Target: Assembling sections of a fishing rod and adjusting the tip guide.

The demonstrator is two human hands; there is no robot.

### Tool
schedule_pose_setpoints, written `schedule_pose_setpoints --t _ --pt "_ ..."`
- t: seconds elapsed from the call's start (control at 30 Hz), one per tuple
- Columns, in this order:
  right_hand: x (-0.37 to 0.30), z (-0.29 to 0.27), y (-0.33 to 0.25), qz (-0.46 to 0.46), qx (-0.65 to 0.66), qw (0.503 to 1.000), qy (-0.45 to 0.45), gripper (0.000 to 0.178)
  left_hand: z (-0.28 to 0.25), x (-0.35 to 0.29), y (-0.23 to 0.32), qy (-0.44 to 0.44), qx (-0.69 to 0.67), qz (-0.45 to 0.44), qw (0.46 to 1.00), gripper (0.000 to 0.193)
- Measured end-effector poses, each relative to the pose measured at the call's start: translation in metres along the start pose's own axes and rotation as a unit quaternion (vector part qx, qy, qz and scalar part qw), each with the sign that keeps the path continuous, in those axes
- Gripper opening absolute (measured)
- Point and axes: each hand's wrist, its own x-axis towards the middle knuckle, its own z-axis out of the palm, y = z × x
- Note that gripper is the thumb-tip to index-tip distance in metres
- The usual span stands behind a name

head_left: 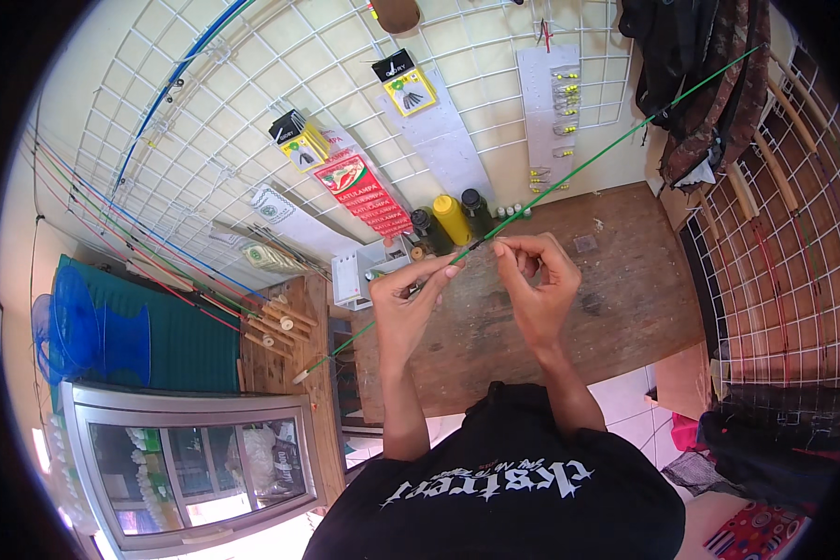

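Observation:
A thin green rod (599, 157), which looks like a fishing rod, slants across the view from lower left to upper right. My left hand (406, 303) is closed around it, left of a short dark band (476, 246) on the rod. Just right of that band, the thumb and forefinger of my right hand (538, 285) are pinched together close to the rod. Whatever lies between those fingertips is too small to make out. The rod's pale lower end (301, 377) sticks out beyond my left hand, above the wooden surface at the left.
Below my hands is a worn wooden table (616, 280). Along its back stand a yellow bottle (451, 220), dark bottles (477, 213) and a white tray (350, 280). A white wire grid (280, 70) with hanging packets covers the wall. Wooden-handled rods (275, 322) lean at left, near a glass-fronted cabinet (191, 401).

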Motion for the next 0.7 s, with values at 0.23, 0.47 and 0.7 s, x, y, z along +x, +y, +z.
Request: schedule_pose_setpoints --t 0.23,0.47,0.7 --pt "0.009 -0.012 -0.001 -0.068 -0.024 0.987 -0.142 0.016 0.0 0.0 0.002 0.02 -0.017 0.007 1.0 0.015" --pt "0.012 -0.01 0.0 -0.189 -0.084 0.966 -0.153 0.017 -0.003 -0.001 0.001 0.018 -0.007 0.01 1.0 0.015" --pt "0.01 -0.008 -0.002 -0.15 -0.072 0.977 -0.132 0.014 -0.002 -0.002 0.002 0.019 -0.01 0.008 1.0 0.015"
